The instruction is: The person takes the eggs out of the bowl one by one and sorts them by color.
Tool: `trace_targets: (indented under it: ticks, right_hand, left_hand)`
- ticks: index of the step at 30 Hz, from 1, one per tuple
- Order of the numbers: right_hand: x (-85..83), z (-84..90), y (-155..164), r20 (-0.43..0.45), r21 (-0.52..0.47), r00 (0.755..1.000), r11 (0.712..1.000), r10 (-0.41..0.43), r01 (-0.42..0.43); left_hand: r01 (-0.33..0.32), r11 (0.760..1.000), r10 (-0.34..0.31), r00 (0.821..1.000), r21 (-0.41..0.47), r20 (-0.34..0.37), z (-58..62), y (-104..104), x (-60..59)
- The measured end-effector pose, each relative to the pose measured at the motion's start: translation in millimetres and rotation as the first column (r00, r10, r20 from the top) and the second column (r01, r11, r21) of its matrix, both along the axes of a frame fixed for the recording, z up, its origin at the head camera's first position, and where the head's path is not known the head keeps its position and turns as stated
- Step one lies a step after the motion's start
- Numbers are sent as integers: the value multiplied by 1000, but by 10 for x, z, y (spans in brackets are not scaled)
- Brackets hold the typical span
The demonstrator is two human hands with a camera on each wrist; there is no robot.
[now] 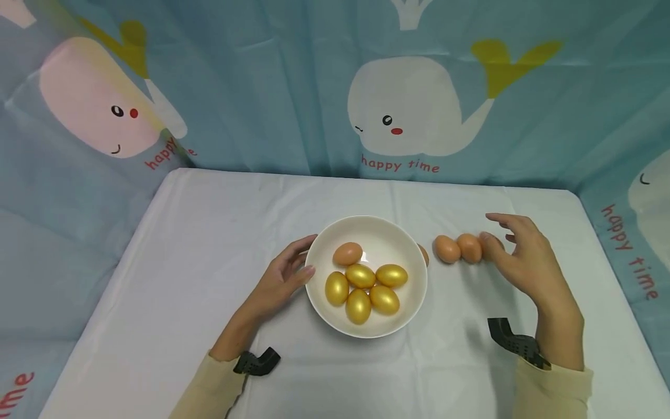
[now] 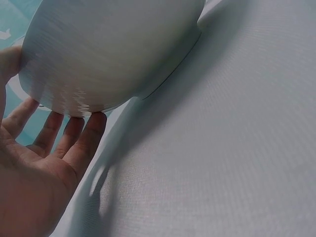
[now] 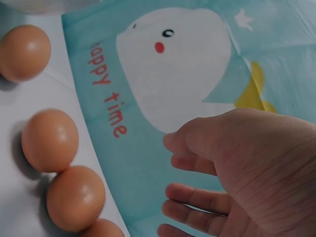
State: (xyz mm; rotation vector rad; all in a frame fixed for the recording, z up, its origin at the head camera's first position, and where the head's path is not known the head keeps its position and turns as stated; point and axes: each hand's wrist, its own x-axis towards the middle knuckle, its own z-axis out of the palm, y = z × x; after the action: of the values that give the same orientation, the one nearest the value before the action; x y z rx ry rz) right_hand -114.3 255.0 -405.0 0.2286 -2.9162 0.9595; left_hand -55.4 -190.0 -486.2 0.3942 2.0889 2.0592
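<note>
A white bowl (image 1: 413, 244) stands on the table, holding one brown egg (image 1: 348, 254) and several gold eggs (image 1: 358, 306). My left hand (image 1: 277, 282) holds the bowl's left side, thumb at the rim; in the left wrist view its fingertips (image 2: 96, 121) touch the outer wall. Right of the bowl, brown eggs lie in a row: one (image 1: 425, 256) partly behind the rim, then a second (image 1: 447, 249) and a third (image 1: 469, 248). A further brown egg (image 3: 103, 230) is partly hidden by my right hand (image 1: 526, 262) in the head view. That hand hovers with fingers spread and nothing between them.
White cloth (image 1: 209, 233) covers the table. Blue curtains (image 1: 272, 105) printed with whales enclose its back and sides. A black wrist mount (image 1: 257, 362) sits on the left forearm, and another black mount (image 1: 518, 343) on the right.
</note>
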Motion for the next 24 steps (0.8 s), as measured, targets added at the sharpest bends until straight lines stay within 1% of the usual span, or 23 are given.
trace_targets:
  ticks: [7,14,19,24]
  right_hand:
    - [-28,28,-109,-12,3,999,999,38,-38]
    - [10,42,-132,-10,-6,999,999,31,-31]
    - [32,67,-160,-4,-18,999,999,36,-36]
    - [56,95,-220,-53,-57,997,996,60,-63]
  left_hand:
    - [-6,1000,6,1000,9,6,17,12,-9]
    - [-3,1000,3,1000,-10,7,6,6,-27]
    - [-9,1000,9,1000,-26,-3,-12,-2,-18]
    - [-7,1000,7,1000,-26,-3,-29,6,-20]
